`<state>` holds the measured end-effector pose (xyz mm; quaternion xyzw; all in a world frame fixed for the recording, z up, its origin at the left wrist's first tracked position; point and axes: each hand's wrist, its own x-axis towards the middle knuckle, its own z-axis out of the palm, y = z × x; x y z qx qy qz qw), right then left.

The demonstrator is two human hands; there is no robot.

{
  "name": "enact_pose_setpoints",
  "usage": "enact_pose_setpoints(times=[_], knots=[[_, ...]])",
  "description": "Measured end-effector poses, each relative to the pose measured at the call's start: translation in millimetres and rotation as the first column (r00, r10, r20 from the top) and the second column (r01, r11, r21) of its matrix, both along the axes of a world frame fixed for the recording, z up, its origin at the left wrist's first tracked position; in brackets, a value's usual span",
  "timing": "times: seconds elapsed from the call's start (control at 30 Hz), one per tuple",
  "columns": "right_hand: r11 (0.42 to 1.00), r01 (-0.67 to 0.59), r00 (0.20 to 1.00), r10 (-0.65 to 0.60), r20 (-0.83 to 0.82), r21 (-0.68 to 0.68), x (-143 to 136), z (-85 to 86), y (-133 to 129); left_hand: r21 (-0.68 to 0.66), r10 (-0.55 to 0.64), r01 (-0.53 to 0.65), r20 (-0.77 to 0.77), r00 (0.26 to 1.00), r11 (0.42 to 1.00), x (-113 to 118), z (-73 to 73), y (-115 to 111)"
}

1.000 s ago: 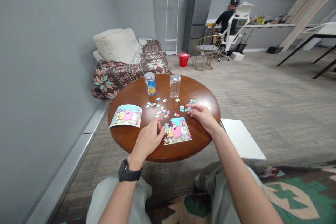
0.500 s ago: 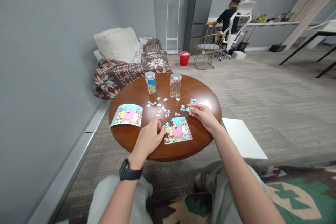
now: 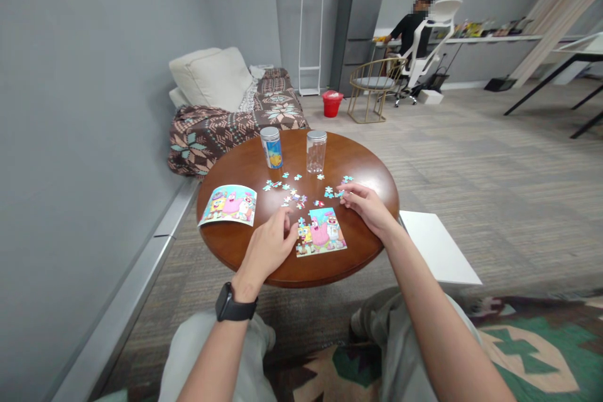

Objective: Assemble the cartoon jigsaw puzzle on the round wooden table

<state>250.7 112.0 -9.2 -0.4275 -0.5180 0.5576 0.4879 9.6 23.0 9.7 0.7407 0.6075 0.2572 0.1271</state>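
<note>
A partly assembled jigsaw puzzle (image 3: 319,232) of cartoon figures lies near the front of the round wooden table, its left edge jagged. My left hand (image 3: 269,244), with a black watch on the wrist, rests beside that edge. Its fingers are loosely bent, the thumb stands apart, and nothing shows in them. Farther right, my right hand (image 3: 365,204) reaches to the loose pieces, with its fingertips closed about a small puzzle piece (image 3: 339,194). Another turquoise piece (image 3: 328,191) lies just left of it. More loose pieces (image 3: 294,196) are scattered beyond the puzzle.
On the table (image 3: 245,248), a curved picture sheet (image 3: 230,204) lies at left. A jar with a blue label (image 3: 272,149) and a clear jar (image 3: 316,154) stand at the back. A white board (image 3: 438,248) is at right. A person (image 3: 412,31) sits far off by the counter.
My right fingers have shifted slightly among the loose pieces, and the piece at their tips has moved a little. My left hand stays in place. The view has shifted slightly.
</note>
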Motion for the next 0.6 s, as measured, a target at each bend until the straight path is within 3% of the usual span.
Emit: enact_pose_setpoints(times=[0.6], knots=[[0.996, -0.094, 0.99, 0.092, 0.108, 0.01, -5, 10.7, -9, -0.01, -0.005, 0.005, -0.016, 1.0, 1.0, 1, -0.5, 0]])
